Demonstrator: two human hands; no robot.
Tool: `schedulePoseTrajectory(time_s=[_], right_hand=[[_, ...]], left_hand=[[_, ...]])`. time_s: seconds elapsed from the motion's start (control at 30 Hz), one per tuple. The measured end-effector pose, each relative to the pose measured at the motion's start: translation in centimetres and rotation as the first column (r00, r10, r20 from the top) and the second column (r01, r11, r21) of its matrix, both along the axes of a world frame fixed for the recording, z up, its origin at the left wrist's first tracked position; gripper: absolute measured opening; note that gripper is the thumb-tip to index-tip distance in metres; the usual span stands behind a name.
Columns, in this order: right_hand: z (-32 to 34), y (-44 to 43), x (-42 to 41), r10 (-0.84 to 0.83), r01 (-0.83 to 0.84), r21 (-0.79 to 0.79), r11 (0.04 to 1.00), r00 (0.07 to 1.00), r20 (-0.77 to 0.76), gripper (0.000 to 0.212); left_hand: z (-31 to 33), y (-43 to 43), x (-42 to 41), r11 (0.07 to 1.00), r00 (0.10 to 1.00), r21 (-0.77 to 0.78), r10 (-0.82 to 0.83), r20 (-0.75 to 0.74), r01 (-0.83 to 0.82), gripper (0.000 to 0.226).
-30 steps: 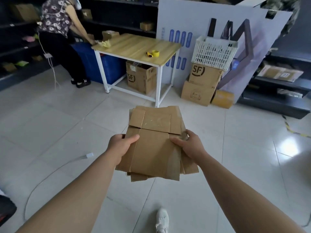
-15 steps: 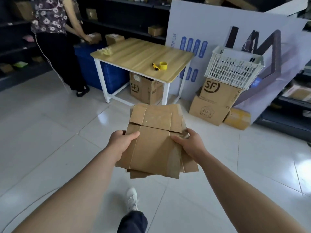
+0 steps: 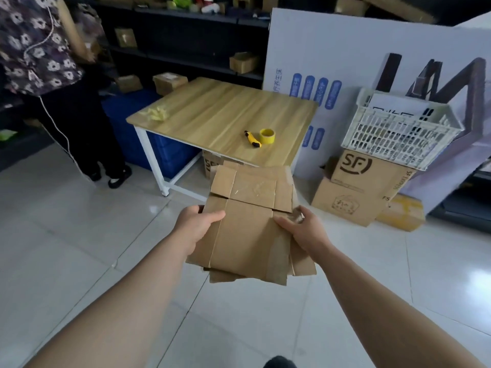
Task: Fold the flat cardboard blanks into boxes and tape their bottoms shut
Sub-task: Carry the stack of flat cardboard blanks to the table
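I carry a stack of flat brown cardboard blanks [image 3: 248, 224] in front of me, held level above the tiled floor. My left hand [image 3: 195, 227] grips the stack's left edge, thumb on top. My right hand [image 3: 305, 229] grips the right edge the same way. Ahead stands a wooden table [image 3: 212, 115] with white legs. On its near right part lie a yellow tape roll [image 3: 266, 136] and a yellow-black box cutter [image 3: 252, 139] side by side.
A person in a floral top [image 3: 39, 49] stands at the left by a blue bin [image 3: 159, 152]. Right of the table are stacked SF cartons [image 3: 364, 181] under a white plastic crate [image 3: 398, 134]. A large white board [image 3: 345, 54] leans behind. Dark shelves hold small boxes.
I have walked toward the table; it, the tape and the cartons appear closer and larger. My grip on the blanks is unchanged.
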State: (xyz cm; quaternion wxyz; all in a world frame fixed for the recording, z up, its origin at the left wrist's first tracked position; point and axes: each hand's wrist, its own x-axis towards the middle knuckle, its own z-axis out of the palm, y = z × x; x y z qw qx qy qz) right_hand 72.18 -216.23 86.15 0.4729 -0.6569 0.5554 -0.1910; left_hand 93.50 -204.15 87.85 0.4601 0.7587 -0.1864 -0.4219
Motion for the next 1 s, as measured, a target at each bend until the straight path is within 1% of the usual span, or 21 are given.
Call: schedulePoseTrajectory(time_s=[0.1,0.2,0.3,0.37,0.47,0.57,0.7,0.8,0.87,0.93,1.0], right_hand=[[-0.1,-3.7,3.5,-0.011,0.011,0.01,1.0,1.0,0.011,0.075],[-0.9,-8.1,6.9,-0.007,0.007,-0.009,1.0,1.0,-0.006,0.082],[-1.7,-13.3,10.7,0.003,-0.003,-0.011,1.0,1.0,-0.017,0.086],[-2.0,-16.8,13.3,0.006,-0.006,-0.014,1.0,1.0,-0.016,0.088],[-2.0,-21.8,17.1,0.028,-0.029,-0.004,1.0,0.999,-0.036,0.079],[-2.3,-26.5,20.7,0.047,-0.047,0.002,0.999,0.998,-0.028,0.075],[-2.9,-31.8,24.9,0.041,-0.04,0.017,0.999,0.998,-0.038,0.073],[-3.5,-35.4,28.0,0.027,-0.026,0.025,0.999,0.999,-0.044,0.07],[-4.1,-38.0,30.3,0.019,-0.017,0.034,0.999,0.999,-0.046,0.067],[-4.6,-40.3,32.3,0.011,-0.009,0.041,0.999,0.999,-0.044,0.072],[-5.2,-42.8,35.1,-0.015,0.018,0.052,0.999,0.999,-0.051,0.08]], left_hand=[[-0.5,-4.0,3.6,1.0,1.0,0.008,-0.002,-0.004,0.002,0.031],[-1.2,-8.4,6.9,1.0,1.0,-0.002,0.006,-0.007,-0.006,0.034],[-1.9,-13.1,10.0,1.0,1.0,-0.014,0.028,0.006,-0.028,0.02],[-2.2,-16.4,12.2,0.999,0.999,-0.023,0.033,0.012,-0.033,0.017],[-2.2,-21.2,15.7,0.998,0.998,-0.015,0.056,0.02,-0.056,0.017],[-2.3,-25.8,18.9,0.997,0.998,-0.031,0.066,0.021,-0.065,0.009],[-2.6,-31.2,23.1,0.998,0.998,-0.033,0.056,-0.003,-0.056,0.02],[-3.3,-35.3,26.8,0.999,0.999,-0.012,0.044,-0.004,-0.044,0.019],[-3.6,-38.2,29.4,0.999,1.0,-0.031,0.02,-0.003,-0.02,0.018],[-4.1,-40.7,31.6,0.998,1.0,-0.056,-0.005,-0.008,0.005,0.02],[-4.7,-43.7,34.7,0.998,0.999,-0.046,-0.043,0.004,0.044,0.019]])
